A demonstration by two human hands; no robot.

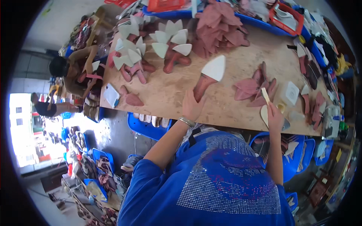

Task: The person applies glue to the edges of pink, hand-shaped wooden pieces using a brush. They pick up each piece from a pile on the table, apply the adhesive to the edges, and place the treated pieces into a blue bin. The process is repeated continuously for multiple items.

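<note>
Left hand had its fingers clamped on the narrow end of a red sole piece over the desk, right hand had its on a pale stick; steady support, leaving the white tip uncovered, seemed advisable.

Left hand grips a red piece; right hand a stick.

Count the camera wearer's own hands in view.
2, both over the table: the left hand holds a white-tipped red piece; farther right, the right hand holds a pale stick. Neither is hidden.
</note>
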